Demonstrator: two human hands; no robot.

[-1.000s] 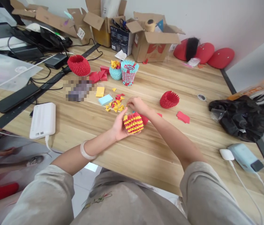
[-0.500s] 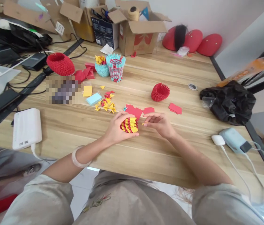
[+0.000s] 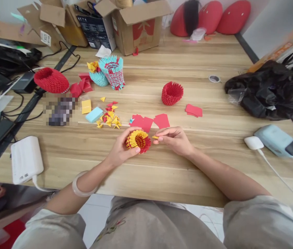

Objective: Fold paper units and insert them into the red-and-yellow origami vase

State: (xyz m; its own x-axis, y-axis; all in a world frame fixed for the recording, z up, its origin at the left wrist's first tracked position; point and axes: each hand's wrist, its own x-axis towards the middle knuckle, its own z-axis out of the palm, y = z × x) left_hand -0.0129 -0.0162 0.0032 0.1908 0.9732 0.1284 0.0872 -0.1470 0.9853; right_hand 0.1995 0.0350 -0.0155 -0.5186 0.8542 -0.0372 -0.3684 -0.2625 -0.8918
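My left hand [image 3: 122, 147] is wrapped round a small red and yellow vase of folded paper pieces [image 3: 146, 145], its open mouth tilted toward me. In my right hand [image 3: 175, 140], a yellow folded paper piece [image 3: 155, 137] is pinched between thumb and fingers, just right of the vase's rim and apart from it. Beyond my hands lie flat red paper sheets [image 3: 162, 120] with a small blue and white piece on them. Loose yellow and red folded pieces [image 3: 109, 120] are scattered to the left, beside a blue paper stack [image 3: 94, 114] and a yellow stack [image 3: 86, 106].
A red paper vase [image 3: 171, 93] stands ahead, with red slips [image 3: 193, 110] nearby. Farther left are a blue and red vase [image 3: 112, 73] and a large red one [image 3: 51, 80]. A white power bank [image 3: 27, 159] is at left; a black bag [image 3: 266, 91] is at right.
My left hand has turned the red and yellow vase so its opening now faces me. My right hand still pinches the yellow piece. The camera view has shifted slightly.
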